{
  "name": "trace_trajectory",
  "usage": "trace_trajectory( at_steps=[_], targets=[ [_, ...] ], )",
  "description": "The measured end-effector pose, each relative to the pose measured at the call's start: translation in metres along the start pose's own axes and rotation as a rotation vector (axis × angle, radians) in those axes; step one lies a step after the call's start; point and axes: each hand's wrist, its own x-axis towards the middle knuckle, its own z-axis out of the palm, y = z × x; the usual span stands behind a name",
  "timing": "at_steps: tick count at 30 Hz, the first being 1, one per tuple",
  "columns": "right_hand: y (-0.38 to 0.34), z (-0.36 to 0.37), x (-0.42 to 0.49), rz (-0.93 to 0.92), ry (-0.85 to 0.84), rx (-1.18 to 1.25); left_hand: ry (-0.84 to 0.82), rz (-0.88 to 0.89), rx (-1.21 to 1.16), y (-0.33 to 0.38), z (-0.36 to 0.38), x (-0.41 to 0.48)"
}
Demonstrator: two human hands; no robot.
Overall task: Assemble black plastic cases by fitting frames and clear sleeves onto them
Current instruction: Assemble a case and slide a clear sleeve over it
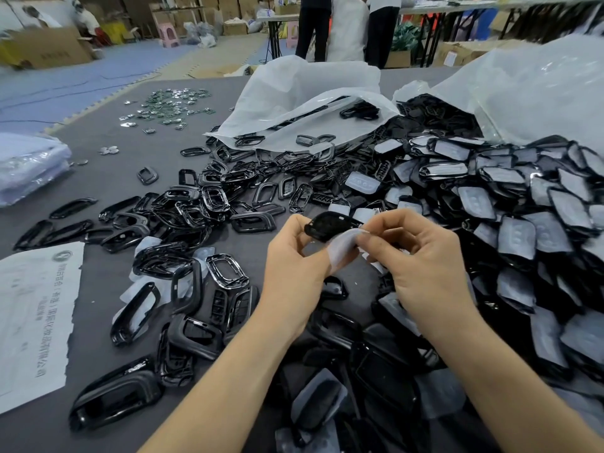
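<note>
My left hand (294, 266) grips a black plastic case (328, 225) by its near end, above the middle of the table. A clear sleeve (343, 248) hangs at the case's lower edge, and my right hand (421, 256) pinches it between thumb and fingertips. Both hands meet over the dark table (108, 178). Loose black frames (225, 269) lie scattered below and left of my hands. A heap of sleeved cases (523, 230) fills the right side.
Two white plastic bags (294, 103) spill black parts at the back. Small shiny metal pieces (170, 106) lie far left. A printed paper sheet (36, 308) sits at the near left, a pale bag (26, 165) at the left edge. People stand beyond the table.
</note>
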Motion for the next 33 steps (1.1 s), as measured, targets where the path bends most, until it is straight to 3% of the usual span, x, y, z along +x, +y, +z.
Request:
trace_trajectory(
  at_steps=[6, 21, 33],
  targets=[
    [0.0029, 0.0024, -0.0016, 0.028, 0.068, 0.022, 0.04, 0.069, 0.141, 0.0007, 0.0047, -0.004],
    [0.0025, 0.0015, -0.0009, 0.087, 0.097, 0.134, -0.093, 0.14, 0.259, 0.003, 0.0028, -0.0054],
    [0.0012, -0.0069, 0.003, -0.014, 0.137, -0.13, -0.176, 0.086, 0.153, 0.0011, 0.0027, -0.0055]
  ],
)
